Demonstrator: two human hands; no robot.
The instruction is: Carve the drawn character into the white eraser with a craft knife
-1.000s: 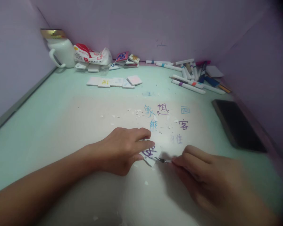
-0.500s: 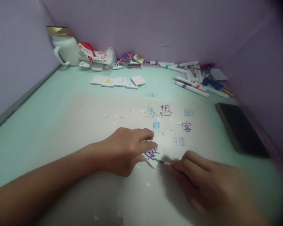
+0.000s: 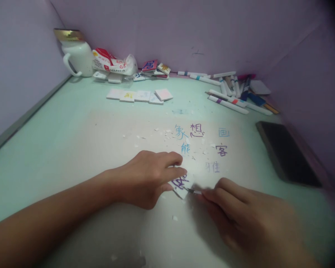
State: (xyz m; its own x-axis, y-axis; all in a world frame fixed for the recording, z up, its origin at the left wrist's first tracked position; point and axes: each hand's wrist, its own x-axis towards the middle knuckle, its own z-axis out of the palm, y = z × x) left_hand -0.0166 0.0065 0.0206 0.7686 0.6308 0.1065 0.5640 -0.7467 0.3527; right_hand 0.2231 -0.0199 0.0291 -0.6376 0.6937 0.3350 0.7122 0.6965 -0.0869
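My left hand (image 3: 147,176) lies on the table with its fingers closed over a small white block (image 3: 181,185) that bears a purple written character. My right hand (image 3: 248,217) is closed round a thin carving knife (image 3: 194,191), whose metal tip touches the block's right edge. White chips (image 3: 167,134) lie scattered on the table around and beyond the block. Blue and purple characters (image 3: 197,131) are written on the table surface just past my hands.
A row of small square blocks (image 3: 139,96) lies farther back. A white jug (image 3: 78,57), a plastic bag (image 3: 114,63) and stacked blocks (image 3: 155,69) stand along the back wall. Several markers (image 3: 229,93) lie at back right; a dark flat slab (image 3: 287,154) is at right.
My right hand with the knife has shifted slightly left, closer against the block. The left hand keeps holding the block in place. The view has tilted a little.
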